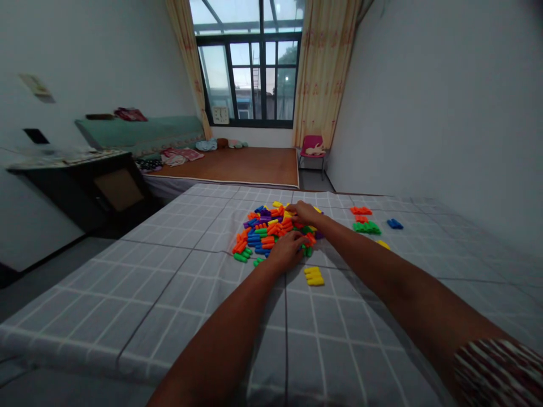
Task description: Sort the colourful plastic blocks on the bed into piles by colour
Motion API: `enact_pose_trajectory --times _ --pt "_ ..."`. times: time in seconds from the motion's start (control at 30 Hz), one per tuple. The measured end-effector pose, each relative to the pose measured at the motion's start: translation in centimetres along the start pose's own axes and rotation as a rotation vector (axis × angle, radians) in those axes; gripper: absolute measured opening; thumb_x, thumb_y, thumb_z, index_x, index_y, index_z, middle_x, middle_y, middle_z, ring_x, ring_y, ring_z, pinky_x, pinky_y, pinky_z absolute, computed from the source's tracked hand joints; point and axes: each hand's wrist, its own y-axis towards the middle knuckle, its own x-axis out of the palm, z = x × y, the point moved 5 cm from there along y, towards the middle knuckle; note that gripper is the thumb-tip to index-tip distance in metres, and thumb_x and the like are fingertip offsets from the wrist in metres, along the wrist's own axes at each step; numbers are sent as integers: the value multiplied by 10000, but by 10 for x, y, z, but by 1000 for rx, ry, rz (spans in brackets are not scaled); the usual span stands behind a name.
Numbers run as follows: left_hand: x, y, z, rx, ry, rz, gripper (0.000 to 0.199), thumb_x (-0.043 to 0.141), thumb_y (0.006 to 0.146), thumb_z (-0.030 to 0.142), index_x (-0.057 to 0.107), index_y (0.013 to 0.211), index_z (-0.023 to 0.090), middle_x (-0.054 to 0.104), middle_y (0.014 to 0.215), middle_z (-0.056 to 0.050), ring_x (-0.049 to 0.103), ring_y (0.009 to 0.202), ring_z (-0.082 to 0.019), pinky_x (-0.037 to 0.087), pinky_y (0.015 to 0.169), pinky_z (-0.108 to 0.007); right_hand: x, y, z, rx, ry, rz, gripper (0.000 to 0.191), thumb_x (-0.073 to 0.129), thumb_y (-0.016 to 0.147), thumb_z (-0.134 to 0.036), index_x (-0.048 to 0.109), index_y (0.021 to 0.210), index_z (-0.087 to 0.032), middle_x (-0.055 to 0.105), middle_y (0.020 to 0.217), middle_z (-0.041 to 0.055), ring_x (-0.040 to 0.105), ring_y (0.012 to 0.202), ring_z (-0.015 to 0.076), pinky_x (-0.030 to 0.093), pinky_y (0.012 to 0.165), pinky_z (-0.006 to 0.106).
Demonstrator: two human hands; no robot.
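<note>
A heap of small plastic building pieces (268,229) in orange, blue, green, yellow and purple lies on the checked tablecloth (169,288). My left hand (289,250) rests on the near right side of the heap, fingers apart and bent over orange and green pieces. Reaching in from the right, my right hand (306,213) is at the far side, its fingertips together by yellow and orange pieces. What lies between those fingertips is too small to make out. Close to my left wrist are joined yellow pieces (314,276).
Right of my right forearm sit orange pieces (361,211), green pieces (367,228), a blue group (395,224) and a partly hidden yellow piece (383,245). Beyond the table are a bed (254,164), a pink chair (313,142) and a dark cabinet (85,186).
</note>
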Motion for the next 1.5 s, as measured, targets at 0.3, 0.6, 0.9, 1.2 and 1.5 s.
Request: enact_pose_trajectory --times 0.3,0.6,0.9,1.2,1.5 --pt "-3 2 -2 27 -43 -13 341 538 816 140 665 1124 212 597 1205 -119 574 1107 -251 486 955 -407 -57 -121 111 172 1232 32 459 649 781 -334 588 1233 -277 645 1149 62 651 967 196 549 869 413" --pt "-2 5 -5 17 -13 -37 354 510 854 181 640 1179 233 582 1222 -107 550 1143 -243 466 991 -418 -44 -240 208 328 768 77 581 693 721 -323 554 1272 -206 617 1253 117 580 1123 277 449 1001 485" --pt "-2 5 -5 -2 33 -65 345 492 886 223 630 1202 214 573 1222 -119 556 1121 -247 474 979 -428 -30 -233 189 -87 673 -114 714 589 778 -213 354 1453 -216 496 1421 145 447 1330 269 345 1082 512" --pt "-3 5 -6 17 12 -51 341 506 872 212 635 1187 232 583 1212 -104 561 1116 -237 479 985 -420 -23 -230 186 -11 976 143 630 679 787 -482 499 1341 -242 465 1442 145 523 1258 287 424 1024 492" --pt "-3 5 -5 20 10 -47 356 504 870 207 629 1203 231 576 1233 -106 545 1153 -239 468 1007 -416 -15 -248 197 110 875 166 611 725 730 -413 568 1302 -264 496 1428 99 462 1317 281 361 1091 498"
